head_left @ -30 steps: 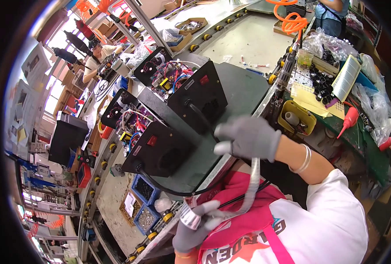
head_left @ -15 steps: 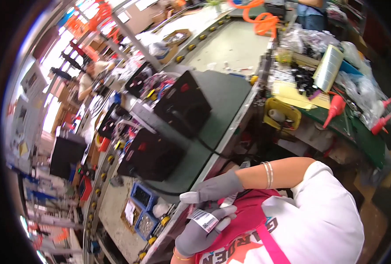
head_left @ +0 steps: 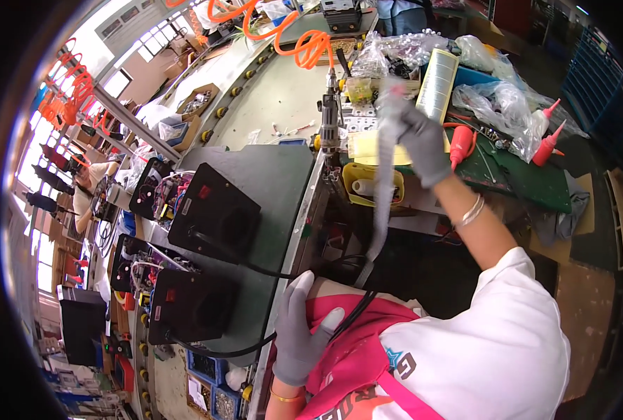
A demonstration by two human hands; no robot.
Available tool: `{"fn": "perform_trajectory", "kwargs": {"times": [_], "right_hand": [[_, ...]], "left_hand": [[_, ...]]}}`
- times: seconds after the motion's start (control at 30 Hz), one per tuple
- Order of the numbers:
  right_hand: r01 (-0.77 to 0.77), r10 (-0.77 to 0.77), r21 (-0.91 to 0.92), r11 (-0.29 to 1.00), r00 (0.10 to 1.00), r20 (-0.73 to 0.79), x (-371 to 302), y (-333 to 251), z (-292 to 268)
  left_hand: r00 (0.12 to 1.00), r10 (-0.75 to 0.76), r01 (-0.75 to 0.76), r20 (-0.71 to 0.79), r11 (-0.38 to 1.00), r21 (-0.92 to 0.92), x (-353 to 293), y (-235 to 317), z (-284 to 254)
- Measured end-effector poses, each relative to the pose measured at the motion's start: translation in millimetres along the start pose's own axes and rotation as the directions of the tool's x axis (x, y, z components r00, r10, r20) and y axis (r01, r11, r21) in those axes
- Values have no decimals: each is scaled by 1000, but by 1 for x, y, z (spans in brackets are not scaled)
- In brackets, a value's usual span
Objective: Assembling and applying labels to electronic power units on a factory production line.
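My right hand (head_left: 423, 143), in a grey glove, is raised over the right-hand bench. Its fingers are closed on a long whitish strip (head_left: 384, 196), which hangs down toward my lap and is smeared by motion. My left hand (head_left: 301, 336), also gloved in grey, is near the front of my pink apron, thumb apart from its stretched fingers. Black cables (head_left: 357, 311) run beside it across my lap. One leads to a black panel unit (head_left: 217, 213) with coloured wiring, another to a similar black unit (head_left: 185, 308); both stand on the green board (head_left: 276, 182).
An electric screwdriver (head_left: 330, 115) hangs from an orange coiled hose. On the right bench (head_left: 521, 178) are red squeeze bottles (head_left: 461, 145), plastic bags (head_left: 507, 105) and a yellow bin (head_left: 367, 185) at its edge. Blue part trays (head_left: 225, 402) stand lower left. Another person (head_left: 91, 185) is at the far left.
My right hand has moved from beside my left hand up and away over the right bench, drawing the strip out. The barcode label seen at my left hand no longer shows. The view has shifted.
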State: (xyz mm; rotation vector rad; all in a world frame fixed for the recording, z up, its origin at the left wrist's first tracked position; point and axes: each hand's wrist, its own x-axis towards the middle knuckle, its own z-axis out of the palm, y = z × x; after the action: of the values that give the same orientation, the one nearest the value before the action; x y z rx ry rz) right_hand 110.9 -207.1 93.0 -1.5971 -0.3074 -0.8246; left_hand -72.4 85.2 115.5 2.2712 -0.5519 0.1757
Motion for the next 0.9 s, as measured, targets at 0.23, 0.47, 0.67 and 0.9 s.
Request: {"fn": "perform_trajectory", "kwargs": {"times": [0.23, 0.47, 0.67, 0.9], "right_hand": [[-213, 440, -973, 92, 885, -153, 55, 81, -136], [-263, 352, -965, -1, 903, -246, 97, 111, -129], [-557, 464, -824, 107, 760, -454, 106, 183, -116], [-527, 387, -849, -30, 777, -496, 132, 326, -246]], "left_hand": [[994, -79, 84, 72, 995, -62, -7, -24, 16], [984, -144, 149, 102, 988, -51, -8, -34, 23], [962, -271, 274, 40, 957, -96, -28, -46, 14], [924, -383, 381, 3, 919, -98, -53, -62, 14]]}}
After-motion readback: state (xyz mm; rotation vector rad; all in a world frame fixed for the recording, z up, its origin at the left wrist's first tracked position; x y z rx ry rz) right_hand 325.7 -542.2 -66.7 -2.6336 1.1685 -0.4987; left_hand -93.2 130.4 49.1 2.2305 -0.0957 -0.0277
